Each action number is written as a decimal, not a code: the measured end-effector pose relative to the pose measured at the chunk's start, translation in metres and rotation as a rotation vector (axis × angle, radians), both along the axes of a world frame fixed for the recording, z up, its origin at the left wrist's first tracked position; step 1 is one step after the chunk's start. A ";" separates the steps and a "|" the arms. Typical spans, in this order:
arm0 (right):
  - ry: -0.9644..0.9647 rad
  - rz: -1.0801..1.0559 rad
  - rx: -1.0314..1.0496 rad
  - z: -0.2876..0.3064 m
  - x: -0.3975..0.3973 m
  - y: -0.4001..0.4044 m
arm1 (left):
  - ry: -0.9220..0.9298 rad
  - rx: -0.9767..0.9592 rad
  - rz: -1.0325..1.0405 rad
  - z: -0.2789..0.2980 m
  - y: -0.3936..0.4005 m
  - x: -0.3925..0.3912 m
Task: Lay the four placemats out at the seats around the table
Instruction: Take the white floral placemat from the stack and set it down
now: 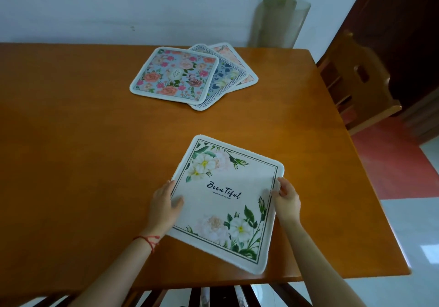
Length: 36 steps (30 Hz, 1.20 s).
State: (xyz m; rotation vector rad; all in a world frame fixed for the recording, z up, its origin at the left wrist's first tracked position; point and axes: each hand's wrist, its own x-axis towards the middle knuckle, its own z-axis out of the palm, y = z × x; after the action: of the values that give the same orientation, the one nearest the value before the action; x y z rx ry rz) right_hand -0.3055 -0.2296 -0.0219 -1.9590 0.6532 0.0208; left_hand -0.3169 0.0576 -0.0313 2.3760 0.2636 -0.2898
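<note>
White placemat [225,202]: lies near the table's [71,128] near edge, turned askew so 1 corner points to that edge; "Beautiful" reads slanted.
Left hand [165,205]: grips the mat's left edge, thumb on top.
Right hand [286,200]: pinches the mat's right edge.
Stack of 3 placemats [190,76]: fanned near the far edge, rose-print mat uppermost; the 2 lower ones mostly covered.
Chair [356,81]: beside the right edge, blurred.
Forearms: cut off at the frame bottom.
</note>
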 end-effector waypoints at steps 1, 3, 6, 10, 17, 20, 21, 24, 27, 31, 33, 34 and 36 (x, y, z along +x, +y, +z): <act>-0.006 0.012 0.009 0.002 0.002 -0.001 | -0.001 -0.012 0.022 -0.001 -0.001 -0.006; -0.010 0.019 0.015 -0.001 0.000 -0.005 | 0.000 -0.045 0.060 -0.003 -0.003 -0.016; -0.021 0.032 -0.011 -0.010 -0.012 -0.008 | 0.009 -0.085 0.100 -0.002 -0.004 -0.022; -0.020 -0.017 -0.017 -0.018 -0.034 -0.006 | 0.012 -0.118 0.121 0.003 -0.004 -0.011; 0.009 0.054 0.045 -0.018 -0.028 0.000 | 0.063 -0.230 0.201 0.002 0.001 -0.010; 0.013 0.133 0.040 -0.011 -0.015 0.001 | 0.071 -0.258 0.262 -0.003 0.005 -0.025; 0.011 0.156 0.031 -0.011 -0.012 0.001 | 0.069 -0.265 0.277 -0.004 0.006 -0.031; 0.015 0.191 0.009 -0.011 -0.007 0.000 | 0.063 -0.284 0.304 -0.005 0.003 -0.042; 0.009 0.216 -0.001 -0.010 -0.007 -0.002 | 0.046 -0.279 0.320 -0.005 -0.002 -0.048; 0.014 0.229 0.005 -0.012 -0.013 -0.004 | 0.045 -0.302 0.330 -0.006 -0.002 -0.051; 0.009 0.230 0.006 -0.015 -0.018 -0.004 | 0.050 -0.314 0.327 -0.007 0.001 -0.049; 0.005 0.234 0.004 -0.016 -0.019 -0.004 | 0.050 -0.321 0.327 -0.007 0.001 -0.049; 0.014 0.231 0.006 -0.019 -0.020 -0.003 | 0.043 -0.311 0.312 -0.005 0.000 -0.047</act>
State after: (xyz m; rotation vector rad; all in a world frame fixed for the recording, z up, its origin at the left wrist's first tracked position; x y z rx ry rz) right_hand -0.3254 -0.2331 -0.0413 -2.0210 0.4318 0.1785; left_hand -0.3639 0.0574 -0.0367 1.9891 0.5609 -0.2161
